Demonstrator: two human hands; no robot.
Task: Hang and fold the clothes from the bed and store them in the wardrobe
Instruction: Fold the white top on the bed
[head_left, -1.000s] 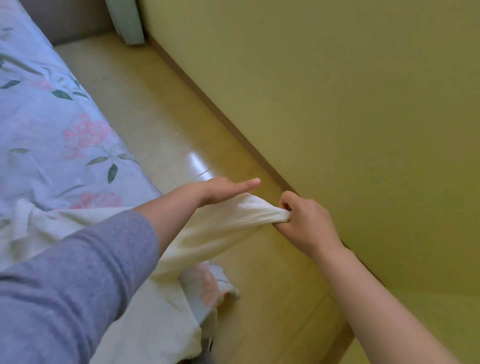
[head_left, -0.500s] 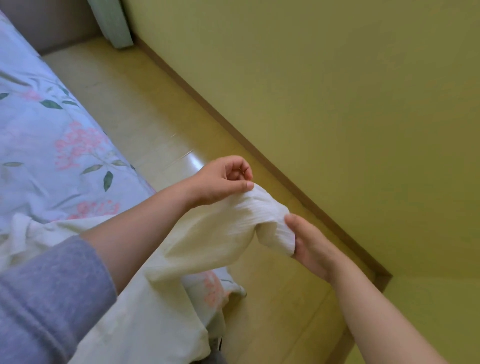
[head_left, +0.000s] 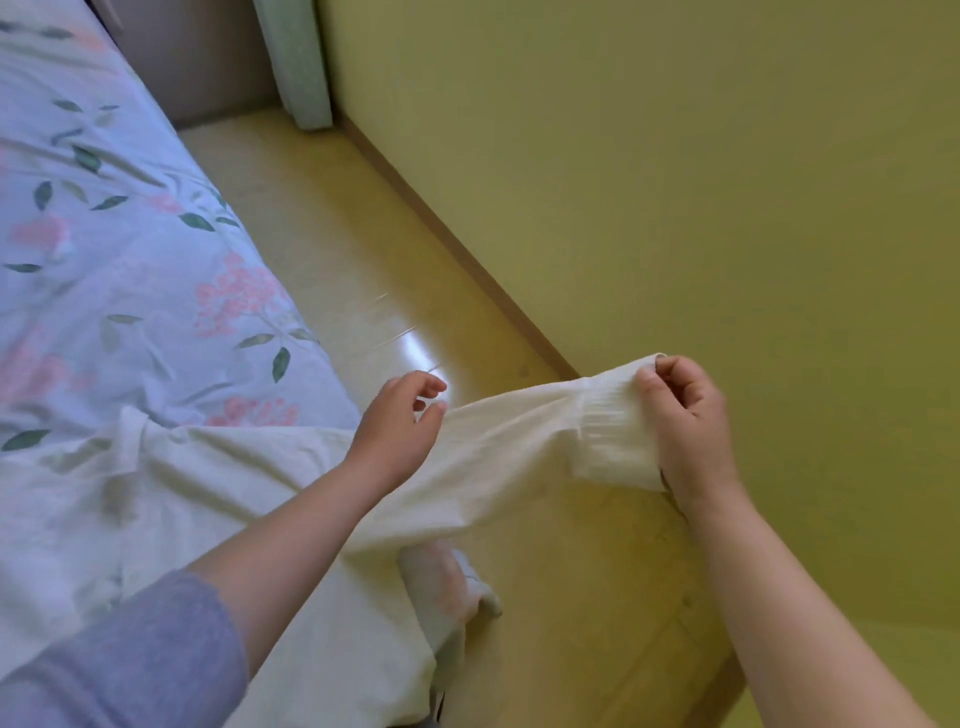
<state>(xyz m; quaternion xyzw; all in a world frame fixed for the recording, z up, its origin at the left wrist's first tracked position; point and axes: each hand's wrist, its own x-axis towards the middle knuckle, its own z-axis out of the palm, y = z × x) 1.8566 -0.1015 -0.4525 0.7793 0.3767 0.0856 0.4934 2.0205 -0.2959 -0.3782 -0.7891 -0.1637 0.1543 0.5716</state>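
Cream cotton, thin and crinkly: that is the garment (head_left: 208, 493) I am sorting, and most of it lies spread on the near end of the bed (head_left: 130, 260), while one sleeve (head_left: 519, 431) is drawn out past the bed's side edge and hangs in the air above the floor (head_left: 363, 234) beside the bed. My right hand (head_left: 691, 431), the one farthest from the bed, pinches the ribbed cuff (head_left: 613, 436) between thumb and curled fingers. My left hand (head_left: 395, 436) sits on the sleeve just off the bed's edge with its fingers bent, but I cannot tell whether they hold the cloth or only rest against it. That is my first worry: if the left has no real grip, any pull from the right will drag the whole body of the garment off the bed and onto the floor instead of straightening the sleeve. The sleeve also sags between my hands, so a fold made now would likely trap a twist or a crease. My pinch on the cuff is small, and soft ribbing like this could slip free with a sharp tug, dropping the sleeve to the floor. A yellow-green panel (head_left: 675, 182) stands close across from the bed, so I judge there is little room to swing my right arm wide without knuckles brushing it.
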